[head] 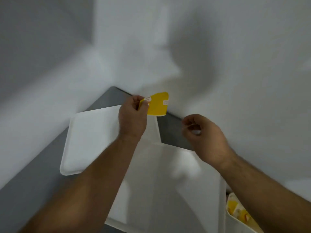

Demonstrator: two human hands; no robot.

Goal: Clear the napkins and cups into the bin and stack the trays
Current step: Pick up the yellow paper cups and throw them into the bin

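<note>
My left hand pinches the rim of a yellow paper cup and holds it tilted over the far corner of the grey table. A white tray lies flat on the table under and left of that hand. A second white tray sits nearer to me, overlapping the first, between my forearms. My right hand hovers to the right over the table's edge, its fingers curled in with nothing clearly in them. The picture is blurred by motion.
White walls meet in a corner right behind the table. At the bottom right the edge of a white bin shows, with yellow cups and pale paper inside it. A grey strip of tabletop runs along the left wall.
</note>
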